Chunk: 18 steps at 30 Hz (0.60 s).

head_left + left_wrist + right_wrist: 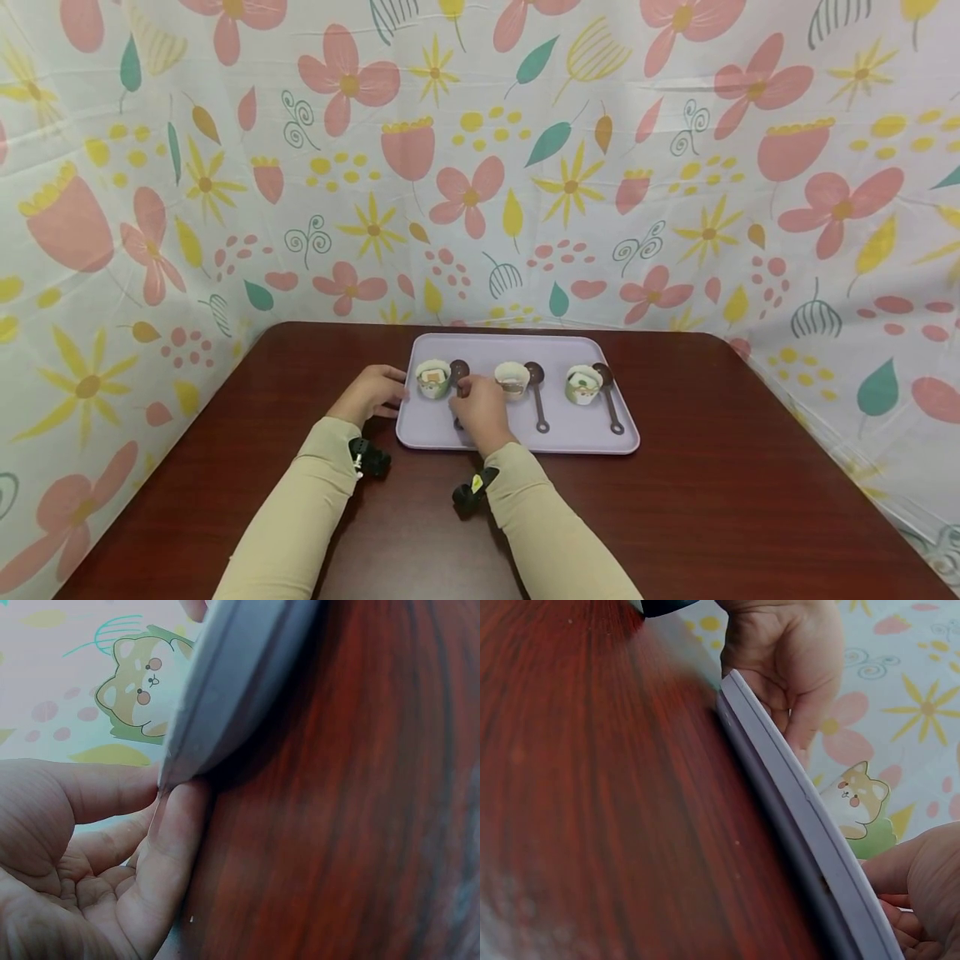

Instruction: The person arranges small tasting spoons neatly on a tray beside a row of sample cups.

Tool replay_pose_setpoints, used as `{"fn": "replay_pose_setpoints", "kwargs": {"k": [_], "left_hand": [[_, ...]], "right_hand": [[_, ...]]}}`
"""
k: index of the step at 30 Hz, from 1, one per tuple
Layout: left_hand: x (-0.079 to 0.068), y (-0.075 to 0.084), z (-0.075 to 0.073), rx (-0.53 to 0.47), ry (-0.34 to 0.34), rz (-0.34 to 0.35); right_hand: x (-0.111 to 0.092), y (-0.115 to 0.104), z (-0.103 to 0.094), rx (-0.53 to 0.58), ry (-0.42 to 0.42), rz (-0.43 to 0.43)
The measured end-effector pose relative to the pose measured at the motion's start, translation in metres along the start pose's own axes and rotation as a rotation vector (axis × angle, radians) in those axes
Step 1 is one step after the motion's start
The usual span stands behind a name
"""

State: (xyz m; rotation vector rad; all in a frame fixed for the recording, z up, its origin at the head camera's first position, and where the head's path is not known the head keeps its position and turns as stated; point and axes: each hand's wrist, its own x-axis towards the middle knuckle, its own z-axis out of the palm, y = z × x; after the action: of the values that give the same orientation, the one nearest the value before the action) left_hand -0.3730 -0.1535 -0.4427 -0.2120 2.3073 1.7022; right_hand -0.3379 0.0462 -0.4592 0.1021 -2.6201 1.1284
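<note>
A lavender tray (558,437) lies on the dark red table. My left hand (371,392) pinches its left rim between thumb and fingers, seen close up in the left wrist view. On the tray stand a left paper cup (433,388), a middle cup (512,380) and a right cup (582,387). The left cup carries a cartoon dog, clear in the left wrist view. A brown spoon lies to the right of each: a left spoon (460,367), a middle spoon (538,400) and a right spoon (609,400). My right hand (482,408) holds the left spoon's handle, its fingers largely covering it.
The table (720,467) extends to both sides of the tray and in front of it. A flower-print cloth (480,167) hangs behind the table and along its sides. Each wrist wears a small black camera, such as the right wrist camera (468,498).
</note>
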Motion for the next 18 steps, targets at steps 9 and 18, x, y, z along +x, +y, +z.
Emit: {"fn": "replay_pose_setpoints", "kwargs": {"k": [9, 18], "left_hand": [[-0.0005, -0.0008, 0.0002, -0.003, -0.003, 0.004], [-0.0002, -0.0035, 0.0, -0.002, 0.006, 0.011]], "right_hand": [[-0.0002, 0.0007, 0.0004, -0.021, 0.016, -0.025], [-0.0006, -0.0036, -0.0023, -0.071, -0.001, -0.047]]}}
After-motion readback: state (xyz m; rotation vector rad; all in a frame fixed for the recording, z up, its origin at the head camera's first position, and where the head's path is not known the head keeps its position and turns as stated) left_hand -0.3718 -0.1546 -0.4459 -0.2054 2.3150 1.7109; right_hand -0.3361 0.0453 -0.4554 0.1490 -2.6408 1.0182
